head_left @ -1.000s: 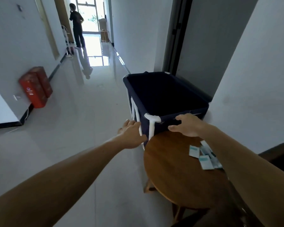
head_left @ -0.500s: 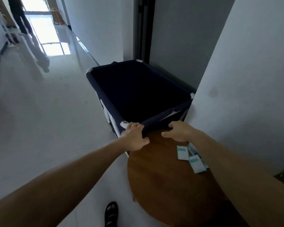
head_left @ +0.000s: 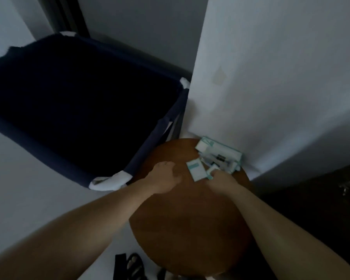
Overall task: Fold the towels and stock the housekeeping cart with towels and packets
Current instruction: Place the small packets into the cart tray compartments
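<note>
At round brown wooden table's far edge, R hand touches small white-teal paper packets, grip unclear; L hand loose, empty; best scoop w/ both into navy fabric cart beyond table.

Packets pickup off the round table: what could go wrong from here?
1. The packets pile lies at the table's far edge against the wall; a sweeping grab may push some off.
2. The right hand touches one small packet; the rest, overlapping, may stay behind.
3. The cart rim stands beside the table; a packet dropped in transfer could hit the floor.
</note>
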A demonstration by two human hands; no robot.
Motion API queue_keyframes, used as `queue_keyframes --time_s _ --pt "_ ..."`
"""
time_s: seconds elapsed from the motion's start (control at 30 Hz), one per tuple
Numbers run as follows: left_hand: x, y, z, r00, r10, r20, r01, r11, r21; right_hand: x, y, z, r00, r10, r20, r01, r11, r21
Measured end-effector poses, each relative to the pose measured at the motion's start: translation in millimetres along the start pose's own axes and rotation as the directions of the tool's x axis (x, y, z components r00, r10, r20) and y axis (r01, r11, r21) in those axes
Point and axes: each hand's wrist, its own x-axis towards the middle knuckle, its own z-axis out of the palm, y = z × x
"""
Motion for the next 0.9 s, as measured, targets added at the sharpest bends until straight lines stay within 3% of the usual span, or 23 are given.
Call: queue_keyframes --time_s 0.17,0.33,0.47,0.63,0.83,0.9 --pt "67 2 25 0.99 -0.129 0.05 0.131 0.99 -0.052 71 37 22 0.986 0.164 -0.021 -0.16 0.98 0.119" --pt "129 -4 46 0.964 -0.254 0.078 0.261 0.959 -0.113 140 59 40 0.974 0.224 -0.028 -0.217 0.964 0.155" --pt "174 -13 68 0.947 -0.306 0.094 0.319 0.919 -0.232 186 69 71 0.979 0.184 -0.092 -0.171 0.977 0.131" --pt "211 -32 100 0.917 -0.398 0.031 0.386 0.864 -0.324 213 73 106 0.974 0.166 -0.151 -0.181 0.979 -0.089" --pt "230 -35 119 0.888 -0.457 0.055 0.429 0.778 -0.458 219 85 107 0.986 0.106 -0.125 -0.101 0.994 0.05" --pt "233 -33 120 0.889 -0.456 0.054 0.424 0.769 -0.478 214 86 105 0.99 0.091 -0.111 -0.068 0.979 0.193"
